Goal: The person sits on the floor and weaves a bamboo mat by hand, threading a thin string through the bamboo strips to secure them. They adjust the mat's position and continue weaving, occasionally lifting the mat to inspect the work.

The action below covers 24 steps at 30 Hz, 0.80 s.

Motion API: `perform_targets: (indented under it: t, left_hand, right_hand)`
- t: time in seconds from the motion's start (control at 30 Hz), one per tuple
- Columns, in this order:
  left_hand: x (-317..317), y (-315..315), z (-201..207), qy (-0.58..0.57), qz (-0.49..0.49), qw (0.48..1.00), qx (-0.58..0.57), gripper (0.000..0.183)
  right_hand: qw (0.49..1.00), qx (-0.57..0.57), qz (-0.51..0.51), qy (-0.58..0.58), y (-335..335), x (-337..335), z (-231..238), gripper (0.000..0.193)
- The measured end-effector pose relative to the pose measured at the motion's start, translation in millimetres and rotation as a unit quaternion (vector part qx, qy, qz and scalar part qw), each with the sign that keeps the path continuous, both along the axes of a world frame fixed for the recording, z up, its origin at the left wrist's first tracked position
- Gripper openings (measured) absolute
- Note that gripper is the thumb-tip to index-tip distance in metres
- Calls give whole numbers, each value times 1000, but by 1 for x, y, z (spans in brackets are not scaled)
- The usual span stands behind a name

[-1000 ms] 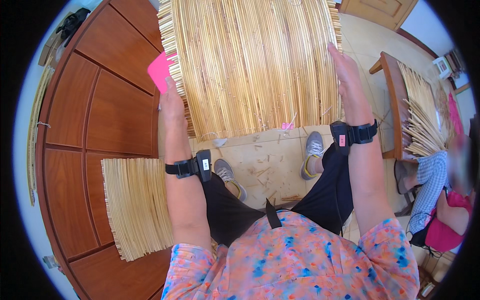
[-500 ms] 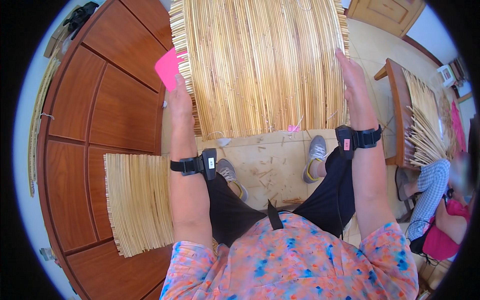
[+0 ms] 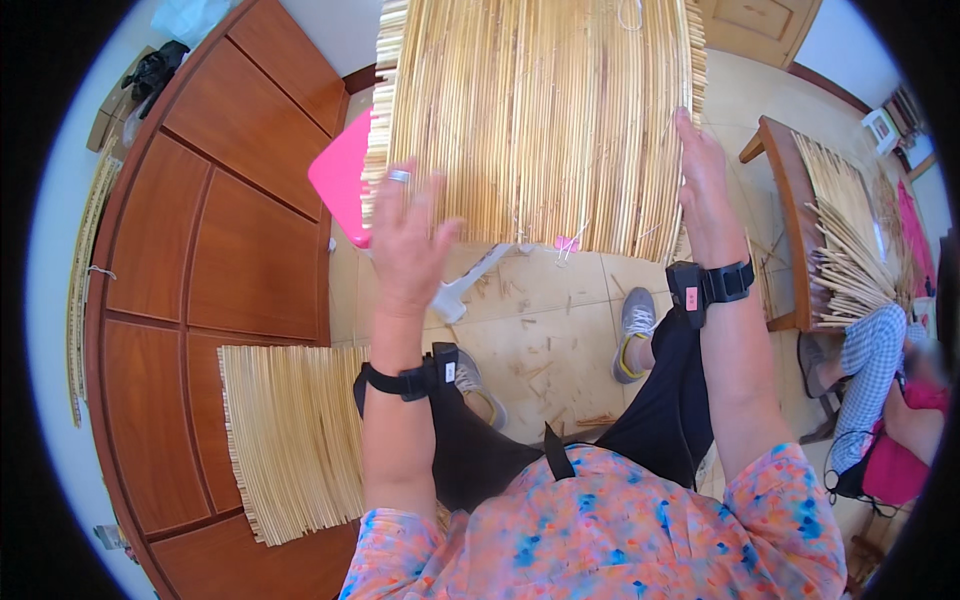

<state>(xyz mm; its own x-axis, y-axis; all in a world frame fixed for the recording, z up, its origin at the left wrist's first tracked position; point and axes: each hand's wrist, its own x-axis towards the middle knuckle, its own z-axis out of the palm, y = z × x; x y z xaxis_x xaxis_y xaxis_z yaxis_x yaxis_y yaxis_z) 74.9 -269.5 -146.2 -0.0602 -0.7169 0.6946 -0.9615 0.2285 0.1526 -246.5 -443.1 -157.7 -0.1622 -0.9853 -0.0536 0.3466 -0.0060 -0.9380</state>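
A mat of straw-coloured reed stalks (image 3: 540,130) lies in front of me, its near edge trimmed with loose thread ends. My left hand (image 3: 408,240) is over its near left corner, open with fingers spread, a ring on one finger. Whether its fingertips touch the stalks I cannot tell. At the right edge, my right hand (image 3: 703,165) holds the mat, thumb along the side and the other fingers mostly hidden. A small pink clip (image 3: 567,243) sits at the near edge. Part of a pink stool or board (image 3: 342,185) shows beneath the mat's left side.
Another reed mat (image 3: 295,440) leans by the reddish-brown cabinet (image 3: 250,250) on my left. Stalk scraps (image 3: 540,375) litter the tiled floor near my shoes. On the right, a wooden table (image 3: 790,220) carries loose stalks (image 3: 850,255), and a person in checked trousers (image 3: 868,370) sits beside it.
My left hand has left the mat's left edge and come over its near left corner, fingers now spread. More of the pink surface shows. My right hand stays at the right edge.
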Motion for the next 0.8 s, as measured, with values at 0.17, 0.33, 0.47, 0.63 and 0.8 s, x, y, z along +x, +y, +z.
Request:
perform_targets:
  t: [0.17, 0.33, 0.47, 0.63, 0.8]
  left_hand:
    - [-37, -1, 1, -51, -62, 995, 63, 64]
    - [-28, -10, -10, -57, -101, 993, 17, 47]
    - [-27, -10, -12, -61, -143, 988, -12, 35]
    - [-32, -11, -7, 44, -160, 986, -7, 29]
    - [-43, -17, -12, 47, -103, 993, -26, 26]
  right_hand:
    - [999, 22, -3, -48, -14, -6, -10, 45]
    - [999, 31, -6, -30, -7, -4, -4, 46]
    - [998, 47, -7, -52, 2, -1, 5, 45]
    - [998, 26, -15, -49, 3, 0, 6, 43]
    - [999, 33, -25, 5, 1, 6, 1, 41]
